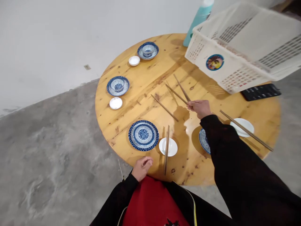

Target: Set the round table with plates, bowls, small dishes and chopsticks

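My right hand (199, 107) reaches over the middle of the round wooden table, its fingers pinched on the near ends of a pair of wooden chopsticks (176, 93). Their far ends spread apart. A single chopstick (164, 108) lies on the wood to the left. My left hand (142, 168) rests curled at the near table edge, holding nothing I can see. Just beyond it sits a blue-and-white plate (143, 135). Beside that plate, chopsticks (166, 149) lie across a small white dish (173, 147). Under my right forearm, another blue-patterned plate (204, 141) is partly hidden.
A white plastic basket (199, 51) stands at the far right, with a teal bottle (197, 22) behind and a black object (261, 92) beside it. Chopsticks (246, 130) cross a white dish (249, 124) at right. Glass bowls (117, 84) sit on plates (111, 91) at left, near small white dishes (116, 103).
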The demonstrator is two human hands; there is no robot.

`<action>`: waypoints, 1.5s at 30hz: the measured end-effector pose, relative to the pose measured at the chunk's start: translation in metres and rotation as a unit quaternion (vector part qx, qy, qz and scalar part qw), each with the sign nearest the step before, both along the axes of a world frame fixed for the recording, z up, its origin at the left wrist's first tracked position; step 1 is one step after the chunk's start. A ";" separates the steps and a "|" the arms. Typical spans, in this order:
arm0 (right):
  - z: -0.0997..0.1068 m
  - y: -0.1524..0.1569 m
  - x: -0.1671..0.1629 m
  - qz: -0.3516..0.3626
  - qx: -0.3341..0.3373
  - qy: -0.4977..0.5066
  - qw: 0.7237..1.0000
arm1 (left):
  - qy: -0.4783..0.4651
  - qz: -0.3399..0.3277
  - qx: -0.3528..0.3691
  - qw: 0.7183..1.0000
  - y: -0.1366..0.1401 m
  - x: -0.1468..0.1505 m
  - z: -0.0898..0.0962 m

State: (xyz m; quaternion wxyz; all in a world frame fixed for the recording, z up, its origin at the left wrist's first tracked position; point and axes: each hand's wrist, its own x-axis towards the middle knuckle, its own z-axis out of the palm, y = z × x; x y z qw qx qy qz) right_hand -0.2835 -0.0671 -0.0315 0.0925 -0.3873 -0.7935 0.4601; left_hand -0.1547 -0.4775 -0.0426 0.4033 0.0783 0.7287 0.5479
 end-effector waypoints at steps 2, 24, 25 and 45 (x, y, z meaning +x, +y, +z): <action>0.009 -0.014 0.014 -0.009 -0.073 0.025 0.997 | 0.008 -0.007 0.012 1.000 -0.002 0.001 0.000; 0.025 -0.467 0.102 0.027 -0.342 0.140 0.929 | -0.050 0.057 0.151 0.986 -0.125 -0.107 0.039; 0.023 -0.474 0.097 0.059 -0.314 0.119 0.940 | -0.013 0.061 0.145 0.987 -0.139 -0.116 0.036; 0.004 -0.440 -0.072 -0.097 -0.375 0.206 0.898 | -0.071 -0.062 0.069 0.993 -0.187 -0.242 0.018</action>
